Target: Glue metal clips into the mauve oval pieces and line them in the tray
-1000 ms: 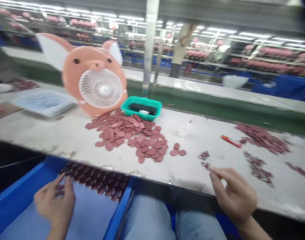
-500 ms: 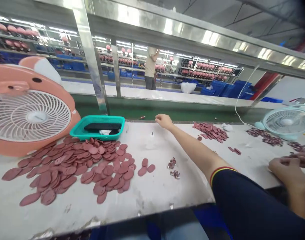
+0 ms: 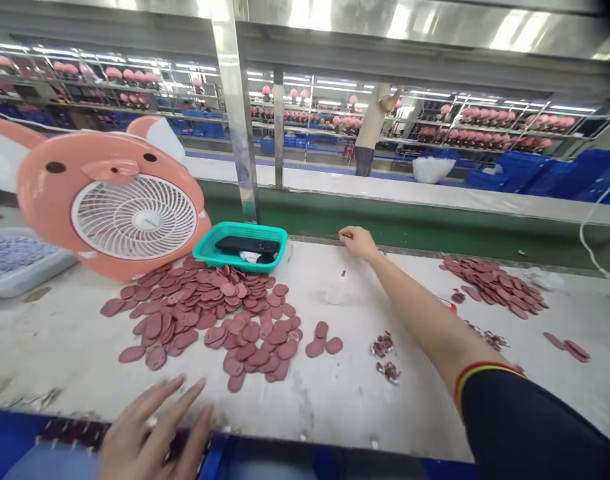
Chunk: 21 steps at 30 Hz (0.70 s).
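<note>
Right hand (image 3: pixel 359 243) is hovering at the far edge of the white table (image 3: pixel 335 407), its bare arm held straight out across the top, and its fingers are curled together at what may be a small dark bit (image 3: pixel 345 235), though nobody watching could tell whether they are gripping it. Left hand (image 3: pixel 152 430) is open and blurred, with fingers spread, just above a blue bin (image 3: pixel 15 427) at the near edge, where dark red discs (image 3: pixel 75 432) are sitting in tight rows, probably to fit many into little room. Flat pink discs (image 3: pixel 199 313) are lying in a loose, overlapping heap on the table, spread thin and within easy reach, and 3 of them (image 3: pixel 321 340) are sitting just apart from it. Beyond them, crumpled pinkish scraps (image 3: pixel 382 347) are forming 2 small clumps, and a second heap of discs (image 3: pixel 492 285) is lying to the right. A teal plastic basket (image 3: pixel 239 247) is holding a black phone (image 3: pixel 247 245) out of the way, while a pink pig-shaped fan (image 3: pixel 115 213) with a white grille is facing the seat, likely to cool whoever is sitting there.
</note>
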Tool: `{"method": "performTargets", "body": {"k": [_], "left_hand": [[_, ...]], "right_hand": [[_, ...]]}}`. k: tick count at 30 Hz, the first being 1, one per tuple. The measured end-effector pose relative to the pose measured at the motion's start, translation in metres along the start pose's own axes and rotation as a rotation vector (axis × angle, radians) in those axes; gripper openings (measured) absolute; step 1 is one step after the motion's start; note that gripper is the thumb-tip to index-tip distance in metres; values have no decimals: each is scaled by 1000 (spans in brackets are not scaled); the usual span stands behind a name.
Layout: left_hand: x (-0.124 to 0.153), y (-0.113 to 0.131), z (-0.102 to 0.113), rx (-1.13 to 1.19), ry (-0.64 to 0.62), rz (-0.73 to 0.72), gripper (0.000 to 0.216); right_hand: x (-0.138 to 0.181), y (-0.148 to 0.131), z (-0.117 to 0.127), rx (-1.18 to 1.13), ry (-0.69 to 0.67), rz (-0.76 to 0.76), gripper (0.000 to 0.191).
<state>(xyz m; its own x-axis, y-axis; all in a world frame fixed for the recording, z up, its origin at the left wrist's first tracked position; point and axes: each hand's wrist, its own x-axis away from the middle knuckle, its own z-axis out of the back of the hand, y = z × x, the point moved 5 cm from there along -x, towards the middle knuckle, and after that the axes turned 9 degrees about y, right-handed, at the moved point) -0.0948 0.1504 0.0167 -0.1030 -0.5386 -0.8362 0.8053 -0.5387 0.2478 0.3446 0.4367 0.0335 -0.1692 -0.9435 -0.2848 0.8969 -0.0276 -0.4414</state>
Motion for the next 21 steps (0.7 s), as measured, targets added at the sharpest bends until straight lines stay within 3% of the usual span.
{"method": "performTargets", "body": {"k": [4, 7, 9, 12, 16, 21], "left_hand": [[-27, 38, -48, 20, -223, -92, 43], [-55, 62, -90, -20, -407, -136, 52], [-76, 63, -120, -51, -570, -112, 59], [-105, 48, -152, -53, -641, -140, 65], [-112, 25, -165, -29, -727, -176, 61], [-94, 25, -148, 16, -749, -200, 56]], "right_hand": [[76, 23, 18, -51, -136, -23, 30], [133, 23, 26, -84, -194, -29, 28], [160, 17, 33, -96, -181, -34, 27], [182, 3, 47, -107, -113, -39, 26], [198, -18, 59, -156, -73, -13, 25], [207, -28, 52, -194, -80, -9, 29]]}}
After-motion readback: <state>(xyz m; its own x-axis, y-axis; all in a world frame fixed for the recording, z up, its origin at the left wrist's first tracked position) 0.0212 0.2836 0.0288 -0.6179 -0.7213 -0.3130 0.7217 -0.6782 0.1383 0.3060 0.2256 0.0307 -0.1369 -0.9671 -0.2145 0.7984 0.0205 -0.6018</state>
